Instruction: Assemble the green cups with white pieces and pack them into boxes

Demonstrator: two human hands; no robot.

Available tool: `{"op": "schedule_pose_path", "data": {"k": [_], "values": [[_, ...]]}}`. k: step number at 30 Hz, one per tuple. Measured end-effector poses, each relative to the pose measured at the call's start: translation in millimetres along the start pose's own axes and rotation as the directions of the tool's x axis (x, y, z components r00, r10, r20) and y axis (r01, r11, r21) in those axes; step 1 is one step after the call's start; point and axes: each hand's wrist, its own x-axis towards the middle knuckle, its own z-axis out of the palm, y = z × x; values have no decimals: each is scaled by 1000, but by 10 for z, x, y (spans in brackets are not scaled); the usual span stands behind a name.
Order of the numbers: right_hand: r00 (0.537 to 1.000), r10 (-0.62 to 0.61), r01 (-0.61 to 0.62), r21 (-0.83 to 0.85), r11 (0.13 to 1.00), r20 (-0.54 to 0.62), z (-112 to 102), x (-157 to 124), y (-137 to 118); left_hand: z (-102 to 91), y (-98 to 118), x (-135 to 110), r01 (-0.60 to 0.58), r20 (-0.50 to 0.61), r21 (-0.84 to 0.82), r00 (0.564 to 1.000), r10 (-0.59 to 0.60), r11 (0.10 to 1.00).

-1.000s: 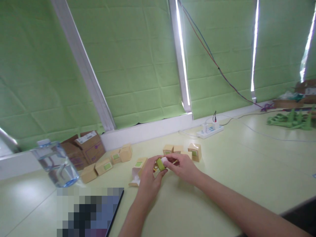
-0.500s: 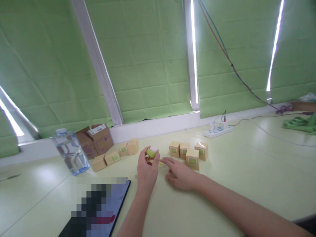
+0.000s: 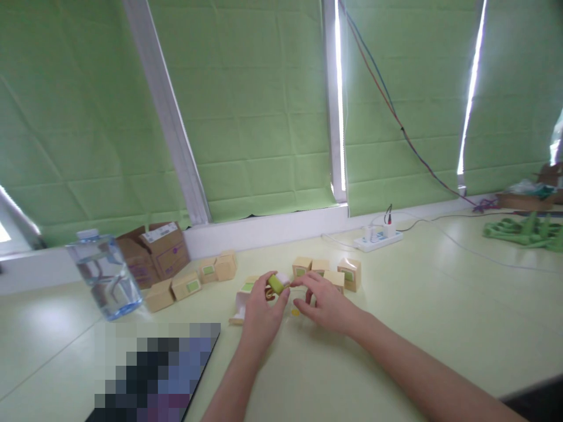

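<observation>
My left hand (image 3: 263,308) grips a small green-and-white object (image 3: 277,283) between thumb and fingers; its exact kind is too small to make out. A brownish-yellow loop or cord hangs by it inside the hand. My right hand (image 3: 324,302) is close on the right, its index fingertip at or very near the object's white end, with the thumb held apart below. Under the fingers lies a clear plastic wrapper with a yellow spot (image 3: 295,312). Behind my left hand rests an opened small carton (image 3: 240,305) with a white inside, partly hidden.
Small tan boxes with green labels stand in two groups, at the left (image 3: 187,285) and right (image 3: 349,274). Around them are a water bottle (image 3: 105,275), a brown cardboard box (image 3: 165,251), a power strip (image 3: 378,238), a blurred tablet-like screen (image 3: 189,366) and a green heap (image 3: 523,231).
The view has shifted somewhat to the right. My right hand has come up, its index finger bent toward the green-and-white object, which is tilted more. The opened carton behind my left hand now shows.
</observation>
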Motion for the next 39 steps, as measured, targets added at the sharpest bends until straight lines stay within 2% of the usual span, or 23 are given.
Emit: {"op": "schedule_pose_path", "data": {"k": [4,7,10,15,21,25,28,34,39], "values": [[991,71,-60,-95,994,109,50,-72,-44,-17,-3,7,22,-15,-4,1000,-22,1000],[982,78,-58,-117,991,170,82,-93,-31,-16,-6,5,14,-21,9,1000,-14,1000],[982,90,-88,-17,996,164,100,-80,33,-13,14,-9,3,-4,9,1000,-3,1000],[977,125,-153,158,976,172,105,-58,123,-18,80,-46,-45,103,7,994,44,999],[983,104,-132,191,973,151,82,-46,97,-48,50,-40,-127,197,-8,972,126,992],[980,120,-151,205,967,158,76,-41,94,-61,25,-25,-135,249,-60,957,146,989],[977,125,-162,219,962,172,73,-38,93,-75,37,-6,-132,256,-77,956,147,988],[973,123,-172,258,951,196,62,-26,80,-113,74,22,-113,216,-4,970,111,994],[974,123,-165,225,960,189,61,-27,80,-93,72,-5,-81,216,29,974,73,996]]}}
